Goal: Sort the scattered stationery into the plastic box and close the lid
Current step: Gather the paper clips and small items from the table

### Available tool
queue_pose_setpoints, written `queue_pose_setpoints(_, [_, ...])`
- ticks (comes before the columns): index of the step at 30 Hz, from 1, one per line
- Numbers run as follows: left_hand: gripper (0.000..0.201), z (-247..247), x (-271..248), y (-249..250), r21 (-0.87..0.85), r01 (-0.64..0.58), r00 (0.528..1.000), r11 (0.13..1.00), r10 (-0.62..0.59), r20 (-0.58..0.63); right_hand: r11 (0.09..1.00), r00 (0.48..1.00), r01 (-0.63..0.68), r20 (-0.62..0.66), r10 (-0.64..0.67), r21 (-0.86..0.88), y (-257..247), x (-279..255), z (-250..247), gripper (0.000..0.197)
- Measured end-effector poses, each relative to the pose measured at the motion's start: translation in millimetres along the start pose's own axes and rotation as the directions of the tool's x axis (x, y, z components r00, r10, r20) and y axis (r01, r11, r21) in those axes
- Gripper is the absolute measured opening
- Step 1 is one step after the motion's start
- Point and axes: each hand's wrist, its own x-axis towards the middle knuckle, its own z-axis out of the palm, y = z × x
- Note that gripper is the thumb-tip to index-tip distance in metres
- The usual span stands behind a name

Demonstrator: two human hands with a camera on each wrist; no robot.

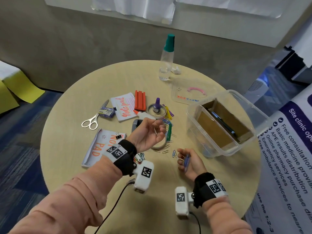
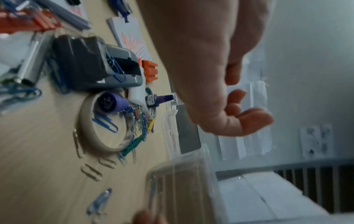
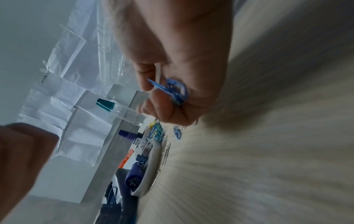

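Note:
The clear plastic box [image 1: 195, 125] stands open at the right of the round table, with cardboard dividers and a pen inside. Its lid [image 1: 190, 93] lies flat behind it. My left hand [image 1: 157, 129] hovers palm up over the clutter, fingers curled round a silver paper clip [image 1: 155, 131]. In the left wrist view the left hand [image 2: 239, 109] shows no clip. My right hand [image 1: 183, 159] hangs just above the table in front of the box and pinches blue paper clips [image 3: 176, 89]. Loose paper clips [image 1: 165, 151] lie between the hands.
Further left lie scissors [image 1: 91, 121], two notepads [image 1: 125, 107], an orange block [image 1: 140, 100], a purple ink bottle [image 1: 157, 105] inside a tape roll [image 1: 163, 114], a glue bottle [image 1: 143, 114] and a binder clip [image 1: 118, 135]. A tall teal-capped bottle [image 1: 167, 58] stands at the far edge.

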Motion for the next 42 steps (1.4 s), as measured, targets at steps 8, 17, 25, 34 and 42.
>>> queue_pose_setpoints(8, [0.026, -30.2, 13.6, -23.1, 0.919, 0.362, 0.914, -0.156, 0.255, -0.316, 0.995, 0.989, -0.101, -0.108, 0.099, -0.015, 1.0, 6.0, -19.1, 0.045])
queue_pose_setpoints(17, [0.034, -34.5, 17.2, -34.1, 0.606, 0.256, 0.964, -0.753, 0.156, -0.214, 0.995, 0.994, -0.101, -0.042, 0.102, 0.019, 3.5, 5.5, -27.3, 0.046])
queue_pose_setpoints(25, [0.029, -29.0, 20.3, -41.0, 0.486, 0.18, 0.966, -0.855, 0.06, -0.252, 0.993, 0.995, -0.103, 0.002, 0.104, 0.05, 6.3, 5.4, -34.4, 0.044])
queue_pose_setpoints(34, [0.023, -38.5, 15.8, -31.0, 0.827, 0.346, 0.927, -0.444, 0.299, -0.227, 0.991, 0.995, -0.101, 0.034, 0.098, 0.091, 7.3, 5.8, -37.3, 0.044])
queue_pose_setpoints(42, [0.024, -41.5, 8.5, -37.6, 0.786, 0.495, 0.845, -0.37, 0.415, -0.337, 0.992, 0.994, -0.094, 0.058, 0.09, 0.079, 6.4, 3.0, -37.7, 0.042])
